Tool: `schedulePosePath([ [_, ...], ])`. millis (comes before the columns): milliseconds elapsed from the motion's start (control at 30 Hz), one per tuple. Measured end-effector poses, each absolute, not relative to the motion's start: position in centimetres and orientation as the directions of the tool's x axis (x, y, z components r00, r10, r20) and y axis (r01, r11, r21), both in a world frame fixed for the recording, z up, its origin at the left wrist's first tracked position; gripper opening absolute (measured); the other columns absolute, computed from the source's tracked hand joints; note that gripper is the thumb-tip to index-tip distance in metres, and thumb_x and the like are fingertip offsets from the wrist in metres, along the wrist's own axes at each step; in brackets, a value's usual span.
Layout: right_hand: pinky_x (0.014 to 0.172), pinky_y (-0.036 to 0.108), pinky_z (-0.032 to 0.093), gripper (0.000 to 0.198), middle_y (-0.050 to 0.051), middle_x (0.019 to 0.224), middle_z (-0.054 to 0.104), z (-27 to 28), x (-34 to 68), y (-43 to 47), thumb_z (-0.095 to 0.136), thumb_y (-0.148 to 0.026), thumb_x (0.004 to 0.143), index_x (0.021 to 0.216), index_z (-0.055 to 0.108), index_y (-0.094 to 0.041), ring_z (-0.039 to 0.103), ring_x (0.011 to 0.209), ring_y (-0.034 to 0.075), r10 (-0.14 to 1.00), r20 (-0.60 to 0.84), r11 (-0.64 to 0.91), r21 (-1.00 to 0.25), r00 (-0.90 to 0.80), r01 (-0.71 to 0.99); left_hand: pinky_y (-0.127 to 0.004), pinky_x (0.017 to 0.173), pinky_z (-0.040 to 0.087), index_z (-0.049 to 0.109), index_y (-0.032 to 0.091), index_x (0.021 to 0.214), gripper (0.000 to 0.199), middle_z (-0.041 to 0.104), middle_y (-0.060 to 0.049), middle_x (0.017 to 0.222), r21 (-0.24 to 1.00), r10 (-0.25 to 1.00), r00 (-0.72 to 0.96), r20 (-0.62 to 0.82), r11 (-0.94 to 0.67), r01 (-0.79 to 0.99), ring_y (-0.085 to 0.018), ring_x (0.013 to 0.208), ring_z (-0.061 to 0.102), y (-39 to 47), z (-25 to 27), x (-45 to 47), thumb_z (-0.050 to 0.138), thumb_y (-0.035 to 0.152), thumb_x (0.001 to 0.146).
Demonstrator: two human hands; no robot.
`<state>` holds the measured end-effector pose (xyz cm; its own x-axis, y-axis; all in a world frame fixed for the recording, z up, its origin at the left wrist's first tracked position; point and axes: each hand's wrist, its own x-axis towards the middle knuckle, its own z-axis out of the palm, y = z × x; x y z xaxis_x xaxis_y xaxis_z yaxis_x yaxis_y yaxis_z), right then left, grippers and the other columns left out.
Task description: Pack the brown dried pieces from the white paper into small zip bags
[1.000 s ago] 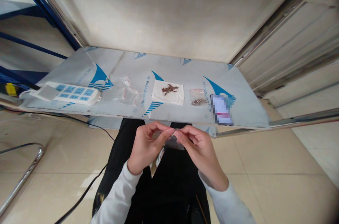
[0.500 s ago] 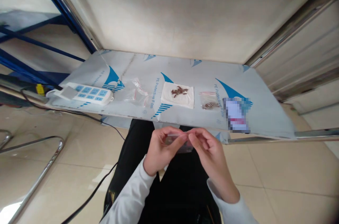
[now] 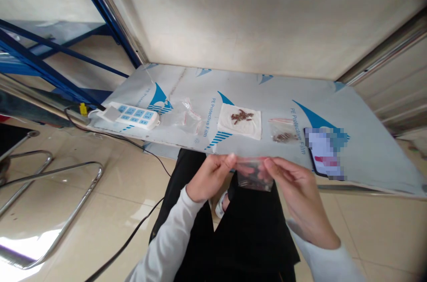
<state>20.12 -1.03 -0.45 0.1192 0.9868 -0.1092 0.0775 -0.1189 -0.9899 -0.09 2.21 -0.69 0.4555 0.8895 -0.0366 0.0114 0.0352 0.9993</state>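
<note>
Between my two hands hangs a small clear zip bag (image 3: 255, 175) with a red strip along its top and some dark bits low inside. My left hand (image 3: 213, 175) pinches the bag's upper left corner. At the upper right corner, my right hand (image 3: 295, 188) grips it with thumb and fingers. The bag is over my lap, just off the table's front edge. Beyond it, a white paper napkin (image 3: 225, 128) carries a pile of small brown pieces (image 3: 242, 116). To the right of that lies another zip bag (image 3: 283, 131) holding similar brown pieces.
A film-covered table (image 3: 200, 84) stretches across in front of me. On its left are a white power strip (image 3: 138, 116) and several clear bags (image 3: 190, 119). A phone (image 3: 323, 153) lies at the right. Metal chair legs (image 3: 73, 175) and a black cable (image 3: 126, 239) are at lower left.
My hands have moved apart, and the bag between them is now stretched out flat, showing its face. The view has shifted, so the table things appear farther right.
</note>
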Motion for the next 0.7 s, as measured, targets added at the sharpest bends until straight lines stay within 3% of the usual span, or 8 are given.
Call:
schedulePosePath([
  [100, 0.052, 0.028, 0.05, 0.032, 0.005, 0.074, 0.071, -0.7, 23.4, 2.7, 0.07, -0.048, 0.077, 0.094, 0.073, -0.02, 0.061, 0.053, 0.015, 0.931, 0.013, -0.085, -0.964, 0.364, 0.252, -0.032, 0.085, 0.053, 0.074, 0.015, 0.093, 0.053, 0.076, -0.009, 0.092, 0.946, 0.995, 0.088, 0.045, -0.071, 0.315, -0.02, 0.086, 0.07, 6.6, -2.6, -3.2, 0.033, 0.048, 0.097],
  [200, 0.052, 0.032, 0.05, 0.038, 0.013, 0.089, 0.072, -2.1, 28.1, 8.2, 0.06, -0.05, 0.082, 0.097, 0.07, -0.016, 0.062, 0.053, 0.017, 0.869, 0.126, -0.146, -0.858, 0.479, 0.492, -0.033, 0.084, 0.051, 0.067, 0.016, 0.109, 0.04, 0.074, -0.01, 0.095, 0.65, 0.941, -0.322, 0.105, 0.18, 0.739, -0.021, 0.088, 0.069, 11.8, -5.2, -6.7, 0.043, 0.043, 0.093],
  [300, 0.072, 0.043, 0.051, 0.033, 0.016, 0.09, 0.072, -3.7, 32.3, 13.0, 0.056, -0.043, 0.085, 0.096, 0.067, -0.015, 0.068, 0.071, 0.025, 0.869, 0.131, -0.259, -0.701, 0.478, 0.664, -0.041, 0.089, 0.048, 0.068, 0.011, 0.105, 0.037, 0.072, -0.017, 0.1, 0.55, 0.915, -0.395, 0.087, 0.286, 0.785, -0.032, 0.101, 0.066, 15.4, -7.1, -9.0, 0.065, 0.035, 0.077],
  [400, 0.099, 0.055, 0.035, 0.042, 0.027, 0.108, 0.067, -4.1, 33.9, 14.9, 0.071, -0.036, 0.074, 0.104, 0.065, -0.008, 0.056, 0.114, 0.04, 0.843, 0.219, -0.311, -0.545, 0.491, 0.778, -0.042, 0.087, 0.048, 0.072, 0.013, 0.089, 0.022, 0.074, -0.016, 0.092, 0.536, 0.917, -0.395, 0.057, 0.306, 0.787, -0.033, 0.097, 0.067, 16.5, -7.6, -9.9, 0.067, 0.026, 0.073],
  [500, 0.103, 0.053, 0.032, 0.049, 0.027, 0.123, 0.06, -3.2, 31.4, 13.6, 0.068, -0.039, 0.078, 0.116, 0.061, -0.011, 0.049, 0.122, 0.037, 0.817, 0.403, -0.227, -0.433, 0.413, 0.872, -0.039, 0.086, 0.049, 0.073, 0.014, 0.081, 0.017, 0.075, -0.013, 0.088, 0.547, 0.915, -0.398, 0.067, 0.299, 0.782, -0.029, 0.092, 0.069, 15.5, -6.2, -9.2, 0.062, 0.025, 0.075],
  [567, 0.093, 0.046, 0.044, 0.035, 0.018, 0.108, 0.069, -2.3, 27.4, 11.7, 0.056, -0.043, 0.086, 0.109, 0.066, -0.018, 0.063, 0.099, 0.029, 0.855, 0.411, -0.071, -0.512, 0.317, 0.856, -0.035, 0.085, 0.05, 0.074, 0.016, 0.083, 0.02, 0.075, -0.009, 0.085, 0.589, 0.914, -0.394, 0.094, 0.268, 0.762, -0.025, 0.087, 0.07, 13.9, -4.8, -7.6, 0.06, 0.03, 0.078],
  [633, 0.074, 0.038, 0.052, 0.038, 0.01, 0.09, 0.072, -1.6, 22.3, 9.8, 0.052, -0.05, 0.088, 0.098, 0.069, -0.018, 0.067, 0.077, 0.023, 0.935, 0.277, 0.059, -0.738, 0.222, 0.673, -0.032, 0.079, 0.052, 0.074, 0.017, 0.083, 0.024, 0.074, -0.005, 0.074, 0.725, 0.917, -0.38, 0.117, 0.183, 0.664, -0.021, 0.075, 0.07, 11.8, -3.3, -5.2, 0.061, 0.035, 0.077],
  [700, 0.067, 0.031, 0.053, 0.043, 0.009, 0.093, 0.073, -1.4, 17.6, 8.5, 0.053, -0.055, 0.086, 0.102, 0.068, -0.017, 0.068, 0.077, 0.02, 0.987, 0.147, 0.108, -0.899, 0.06, 0.425, -0.029, 0.067, 0.053, 0.074, 0.016, 0.082, 0.027, 0.072, -0.004, 0.066, 0.892, 0.954, -0.292, 0.067, 0.073, 0.446, -0.019, 0.064, 0.069, 9.6, -2.4, -2.6, 0.064, 0.041, 0.076],
])
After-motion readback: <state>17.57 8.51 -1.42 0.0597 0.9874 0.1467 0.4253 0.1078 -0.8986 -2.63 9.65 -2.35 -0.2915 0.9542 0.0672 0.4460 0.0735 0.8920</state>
